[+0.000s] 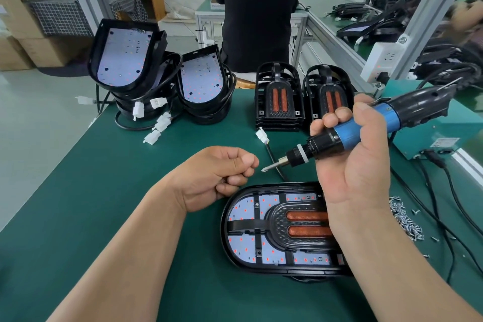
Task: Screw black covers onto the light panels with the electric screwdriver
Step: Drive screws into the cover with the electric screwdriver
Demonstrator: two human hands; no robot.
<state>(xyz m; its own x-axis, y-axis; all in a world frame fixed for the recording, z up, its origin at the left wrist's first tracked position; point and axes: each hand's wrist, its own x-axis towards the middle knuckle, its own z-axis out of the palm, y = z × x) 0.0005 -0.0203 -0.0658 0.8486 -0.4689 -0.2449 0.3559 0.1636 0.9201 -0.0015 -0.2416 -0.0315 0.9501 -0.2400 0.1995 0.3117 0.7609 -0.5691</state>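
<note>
From the head view, the right hand [350, 165] has its fingers wrapped around the blue and black electric screwdriver [366, 123], held above the green desk [125, 191]. The bit points left, with its tip just beside the left hand [217, 175]. The left hand's fingers are clenched against the thumb, and nothing shows between them.

Below both hands, near the front of the desk, a light panel [245, 209] lies flat with a black cover [277, 222] seated on it. The right forearm crosses over part of it. A heap of small screws [403, 219] lies to the panel's right.

At the back of the desk are two stacks of bare light panels [122, 57] with white plugs [137, 111] on their cables. Two stacks of spare covers [279, 97] sit to their right.
</note>
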